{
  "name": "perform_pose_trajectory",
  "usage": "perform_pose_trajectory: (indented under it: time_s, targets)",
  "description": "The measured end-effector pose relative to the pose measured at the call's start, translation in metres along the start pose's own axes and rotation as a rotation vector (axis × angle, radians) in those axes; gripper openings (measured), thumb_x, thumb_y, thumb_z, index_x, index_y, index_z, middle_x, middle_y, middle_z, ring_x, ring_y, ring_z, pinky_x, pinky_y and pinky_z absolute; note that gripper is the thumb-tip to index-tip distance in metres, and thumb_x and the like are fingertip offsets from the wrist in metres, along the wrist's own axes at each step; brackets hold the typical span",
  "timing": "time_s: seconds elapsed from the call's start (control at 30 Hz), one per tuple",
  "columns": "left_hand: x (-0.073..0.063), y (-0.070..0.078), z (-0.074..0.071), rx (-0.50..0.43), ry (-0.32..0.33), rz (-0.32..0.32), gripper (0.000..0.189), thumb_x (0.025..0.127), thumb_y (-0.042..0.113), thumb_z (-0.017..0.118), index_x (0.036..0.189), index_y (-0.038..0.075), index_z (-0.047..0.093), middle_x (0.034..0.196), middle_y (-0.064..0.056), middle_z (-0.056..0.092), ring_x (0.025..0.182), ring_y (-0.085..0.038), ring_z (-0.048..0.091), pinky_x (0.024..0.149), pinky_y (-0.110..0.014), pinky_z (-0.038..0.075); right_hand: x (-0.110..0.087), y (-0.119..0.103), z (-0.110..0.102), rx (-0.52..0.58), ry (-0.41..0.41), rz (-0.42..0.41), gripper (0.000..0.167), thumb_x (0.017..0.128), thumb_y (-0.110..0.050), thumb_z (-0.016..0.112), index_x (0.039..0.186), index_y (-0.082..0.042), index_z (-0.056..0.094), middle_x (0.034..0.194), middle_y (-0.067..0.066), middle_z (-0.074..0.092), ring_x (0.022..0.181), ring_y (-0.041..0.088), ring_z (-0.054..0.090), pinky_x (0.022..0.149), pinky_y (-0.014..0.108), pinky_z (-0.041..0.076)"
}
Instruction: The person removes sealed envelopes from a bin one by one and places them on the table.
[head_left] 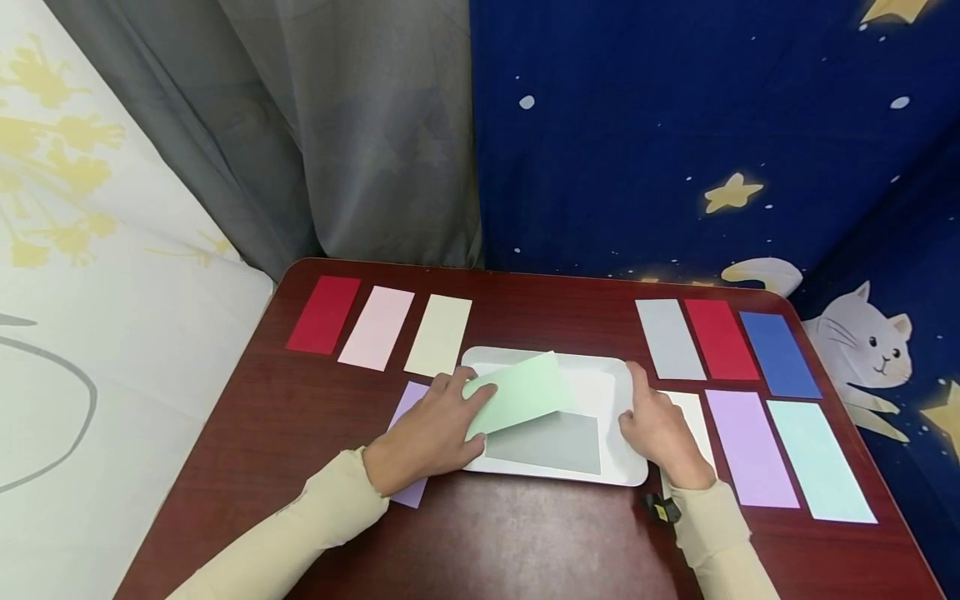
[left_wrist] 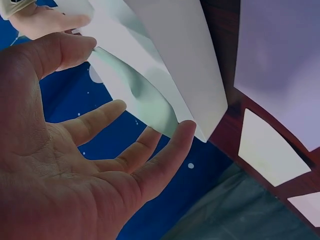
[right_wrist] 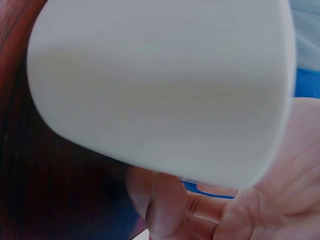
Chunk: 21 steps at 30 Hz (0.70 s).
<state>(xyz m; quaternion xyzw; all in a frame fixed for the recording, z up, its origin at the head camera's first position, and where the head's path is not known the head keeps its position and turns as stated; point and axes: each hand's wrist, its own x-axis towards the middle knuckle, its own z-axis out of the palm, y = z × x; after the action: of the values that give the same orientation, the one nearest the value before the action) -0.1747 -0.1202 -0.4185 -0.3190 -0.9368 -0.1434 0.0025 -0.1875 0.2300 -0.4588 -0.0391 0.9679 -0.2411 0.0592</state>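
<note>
My left hand [head_left: 431, 429] holds a pale green card [head_left: 521, 393] by its left end, above a white tray [head_left: 621, 417]. In the left wrist view the green card [left_wrist: 145, 95] bends between the thumb and the fingertips of the left hand [left_wrist: 65, 170]. Beneath it a grey card [head_left: 562, 450] lies in the tray, partly covered by the green one. At the tray's right end my right hand [head_left: 663, 425] grips the rim. The right wrist view has the tray [right_wrist: 160, 75] up close, with curled fingers [right_wrist: 160, 200] at its edge.
On the left of the brown table [head_left: 525, 542] lie red [head_left: 324, 315], pink [head_left: 377, 327] and cream [head_left: 438, 335] cards, plus a purple card [head_left: 408, 492] partly under the left arm. Two rows of coloured cards, including a blue one [head_left: 780, 354], lie on the right. Curtains hang behind.
</note>
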Motion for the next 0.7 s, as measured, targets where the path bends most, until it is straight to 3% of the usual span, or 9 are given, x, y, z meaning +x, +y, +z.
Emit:
perform_pose_trajectory:
  time_s: [0.1,0.37,0.7]
  targets:
    - [-0.004,-0.002,-0.002,-0.017,0.004,-0.017,0.058,0.092,0.017,0.073,0.148,0.005,0.062,0.142,-0.03,0.054,0.112,-0.046,0.062,0.079,-0.046,0.062,0.0,0.0,0.0,0.003,-0.004,0.002,0.077,0.094,0.004,0.058,0.164,0.007,0.026,0.092,0.029,0.069,0.055,0.025,0.055,0.052,0.042,0.048]
    - [-0.014,-0.007,-0.004,-0.044,0.008,-0.07,0.058,0.092,0.018,0.076,0.147,0.006,0.063,0.143,-0.028,0.053,0.116,-0.048,0.06,0.086,-0.05,0.06,0.0,0.0,-0.001,0.005,0.005,-0.007,0.077,0.093,0.005,0.058,0.163,0.006,0.026,0.092,0.03,0.069,0.055,0.025,0.056,0.052,0.042,0.048]
    - [-0.029,-0.014,-0.004,-0.016,0.058,-0.096,0.058,0.089,0.017,0.08,0.143,0.003,0.065,0.14,-0.027,0.055,0.11,-0.047,0.06,0.086,-0.05,0.061,-0.001,-0.001,-0.001,-0.002,0.002,-0.005,0.076,0.094,0.004,0.059,0.163,0.007,0.027,0.094,0.03,0.069,0.057,0.026,0.057,0.053,0.044,0.049]
